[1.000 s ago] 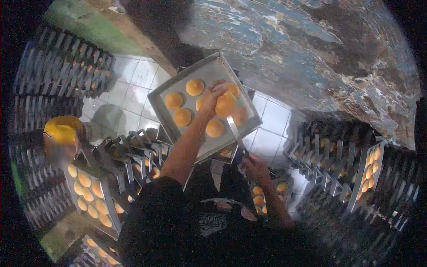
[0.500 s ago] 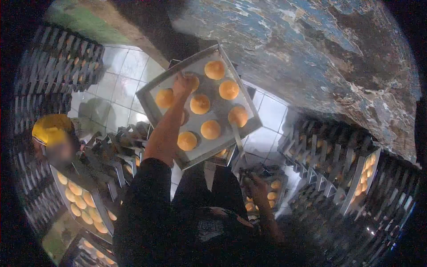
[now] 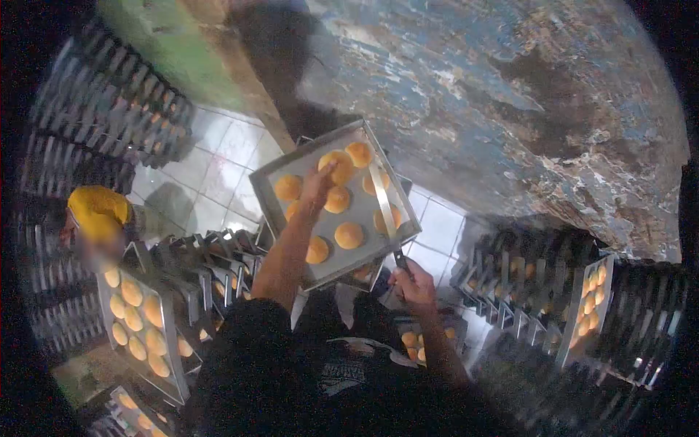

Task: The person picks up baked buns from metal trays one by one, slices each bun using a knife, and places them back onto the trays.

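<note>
A metal baking tray of round golden buns is in front of me. The fingers of my left hand are closed on one bun, which looks larger than the others and appears raised above the tray. In my right hand, near the tray's front right corner, is a long-bladed knife with a dark handle. Its blade reaches over the tray's right side and passes in front of two buns. Nearby on the tray lie other buns, such as one bun near the front.
Tray racks with buns stand at both sides, including a tilted tray on the left and another tray on the right. A person in a yellow cap is at the left. A worn, peeling wall rises beyond the tiled floor.
My left hand has moved right across the tray with a bun now raised in it. My right hand has come up towards the tray's edge with the knife. The whole view has shifted.
</note>
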Tool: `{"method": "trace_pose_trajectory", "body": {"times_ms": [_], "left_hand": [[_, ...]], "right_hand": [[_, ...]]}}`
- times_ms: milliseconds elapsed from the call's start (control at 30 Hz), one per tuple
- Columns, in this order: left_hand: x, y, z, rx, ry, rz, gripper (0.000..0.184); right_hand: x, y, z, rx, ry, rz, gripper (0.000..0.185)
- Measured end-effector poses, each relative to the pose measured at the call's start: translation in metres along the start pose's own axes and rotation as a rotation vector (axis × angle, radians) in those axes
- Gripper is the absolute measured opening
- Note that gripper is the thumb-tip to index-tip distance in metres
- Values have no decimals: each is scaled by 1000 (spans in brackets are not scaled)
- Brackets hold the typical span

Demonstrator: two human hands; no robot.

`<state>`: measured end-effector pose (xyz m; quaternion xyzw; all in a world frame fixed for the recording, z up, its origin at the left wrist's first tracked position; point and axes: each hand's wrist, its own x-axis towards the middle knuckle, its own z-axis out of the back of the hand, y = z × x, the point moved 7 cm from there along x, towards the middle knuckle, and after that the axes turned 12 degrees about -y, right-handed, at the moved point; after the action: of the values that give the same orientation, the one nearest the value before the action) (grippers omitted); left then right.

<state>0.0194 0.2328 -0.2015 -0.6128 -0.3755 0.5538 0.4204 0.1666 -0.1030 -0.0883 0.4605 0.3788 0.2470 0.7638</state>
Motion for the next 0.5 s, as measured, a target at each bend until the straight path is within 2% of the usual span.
{"method": "trace_pose_trajectory", "body": {"times_ms": [67, 100, 200, 300, 433, 500], "left_hand": [[-60, -68, -20, -594, 108, 232, 62], [-68, -78, -20, -591, 107, 202, 62], [-85, -94, -29, -1065, 248, 345, 43], [-99, -111, -34, -1070, 173, 308, 42], [-126, -144, -40, -1045, 282, 148, 37], [-138, -152, -45, -1018, 290, 151, 36]], "right_hand": [[-7, 59, -3, 38, 53, 19, 38], [-9, 73, -3, 53, 62, 43, 38], [-20, 89, -4, 85, 56, 108, 39], [-28, 89, -3, 30, 23, 231, 40], [-45, 97, 8, -27, -52, 528, 39], [-52, 97, 13, -2, -64, 549, 39]]}}
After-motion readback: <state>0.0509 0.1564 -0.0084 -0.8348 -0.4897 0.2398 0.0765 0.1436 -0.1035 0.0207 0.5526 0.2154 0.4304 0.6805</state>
